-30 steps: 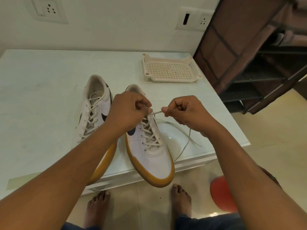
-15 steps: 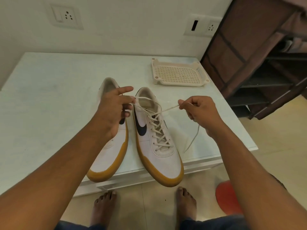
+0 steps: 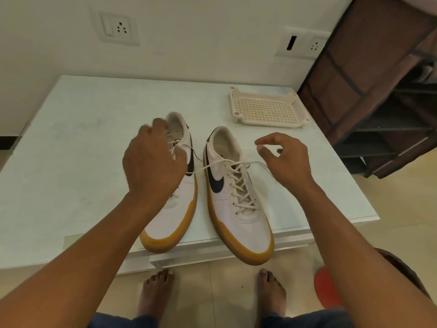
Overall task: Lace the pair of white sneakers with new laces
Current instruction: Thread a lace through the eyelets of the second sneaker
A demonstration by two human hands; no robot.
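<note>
The fingers (image 3: 267, 139) of the right hand (image 3: 288, 162) are loosely curled, nothing seen pinched. Those of the left hand (image 3: 151, 166) are blurred over the left sneaker (image 3: 175, 216), so any hold cannot be told. The lace (image 3: 238, 185) ends trail slack either side of the right sneaker (image 3: 238, 218) on the table (image 3: 94, 138). They should probably be regathered, evened and drawn snug before tying.

Soft, warm indoor light spreads evenly, neither bright nor dim. The pale tabletop (image 3: 82, 138) carries a faint sheen beyond the fingers, and only weak, diffuse shadows lie beneath the left hand (image 3: 151, 166) and right hand (image 3: 286, 159). The left fingers (image 3: 158, 124) are smeared by motion blur; the right fingers (image 3: 269, 139) are crisper. Right of the right fingers the brown rack (image 3: 378, 91) sinks into gloom. Toward the edges, straight lines bow and the forearms stretch, slightly soft.
</note>
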